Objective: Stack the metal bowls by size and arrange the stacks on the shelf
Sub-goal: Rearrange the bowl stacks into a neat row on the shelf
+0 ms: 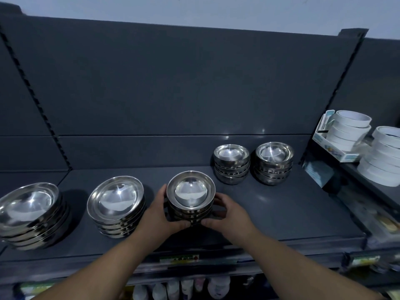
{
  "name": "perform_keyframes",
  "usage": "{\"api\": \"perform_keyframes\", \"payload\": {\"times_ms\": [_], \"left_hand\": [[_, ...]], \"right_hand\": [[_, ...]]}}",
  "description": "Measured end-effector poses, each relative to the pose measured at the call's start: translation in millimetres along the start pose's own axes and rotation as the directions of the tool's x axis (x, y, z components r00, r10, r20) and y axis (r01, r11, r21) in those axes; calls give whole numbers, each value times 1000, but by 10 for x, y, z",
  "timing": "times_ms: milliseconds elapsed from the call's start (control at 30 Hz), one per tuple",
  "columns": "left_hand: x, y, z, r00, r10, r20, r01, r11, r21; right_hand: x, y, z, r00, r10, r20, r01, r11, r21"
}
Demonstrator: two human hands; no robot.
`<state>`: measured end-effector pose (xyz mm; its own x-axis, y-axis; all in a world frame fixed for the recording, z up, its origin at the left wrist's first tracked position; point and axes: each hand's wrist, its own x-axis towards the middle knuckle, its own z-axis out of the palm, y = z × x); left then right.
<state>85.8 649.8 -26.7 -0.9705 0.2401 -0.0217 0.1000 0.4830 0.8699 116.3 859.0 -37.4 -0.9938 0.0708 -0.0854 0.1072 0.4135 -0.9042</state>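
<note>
Centre of frame: we clasp the middle stack of bowls [190,191] between our left hand [161,211] and right hand [229,213]. Our fingers [218,199] curl round its sides, low on the shelf [281,213] near the front edge. A wide stack [116,204] sits just to its left. Likely risks: an uneven squeeze or tilt lets the smooth nested bowls slide apart, or the left wrist nudges the wide stack.

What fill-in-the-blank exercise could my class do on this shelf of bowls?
The shelf holds ____ stacks of metal bowls.
The left hand and right hand grip the stack that stands ____ from the left.
The white tape rolls stand to the ____ of the bowls.
Missing words: five; third; right.
</note>
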Motion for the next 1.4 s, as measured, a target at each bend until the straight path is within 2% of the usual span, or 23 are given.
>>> {"api": "perform_keyframes", "payload": {"times_ms": [133,300,433,567,700,833,1067,1233,1400], "left_hand": [[-5,113,-50,999,31,-32,-29,996,83],[-3,483,-54,978,190,-81,-172,967,189],[92,783,124,948,301,-101,-262,922,285],[287,1058,447,941,334,-57,-274,847,456],[478,1284,904,942,335,16,-292,797,529],[657,1395,1466,970,226,86,-239,844,481],[1055,1443,2184,996,-57,72,29,940,339],[1202,1479,2413,995,-96,30,88,975,205],[1378,1298,2562,990,-140,24,141,988,-70]], "right_hand": [[-10,-37,-79,999,4,-53,-11,992,-129],[-53,-34,-359,982,25,-189,-78,959,-273],[-113,14,-691,958,65,-279,-149,944,-293],[-137,153,-1137,939,117,-324,-225,921,-318],[-125,329,-1649,928,135,-347,-262,899,-351],[-27,557,-2140,933,149,-326,-275,881,-386],[428,858,-2687,974,130,-187,-203,868,-454],[808,935,-2737,987,142,-74,-160,889,-428],[1068,1000,-2660,993,118,-16,-118,943,-313]]}}
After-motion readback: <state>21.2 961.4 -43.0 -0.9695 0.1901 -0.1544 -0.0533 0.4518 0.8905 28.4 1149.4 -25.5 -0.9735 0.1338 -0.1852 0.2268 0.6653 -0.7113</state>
